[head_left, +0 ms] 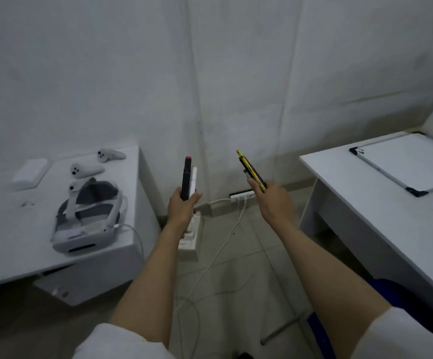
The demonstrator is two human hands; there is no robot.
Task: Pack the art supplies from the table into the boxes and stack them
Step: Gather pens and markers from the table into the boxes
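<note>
A: Left hand (183, 206)?
B: Fingers curled round two markers (187, 177), one black with a pink cap, one white, held upright over the floor between the benches.
A: Right hand (275, 196)?
B: Grips a bundle of pencils (251, 170), yellow one outermost, tips tilted up and left.
A: Surroundings?
B: VR headset (88, 216) and two controllers (87, 170) on the left bench (16, 229); whiteboard (404, 161) on the right bench (365, 203). No boxes in view.

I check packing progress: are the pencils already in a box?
No, out: the right hand holds the pencils in the air; no box shows.
</note>
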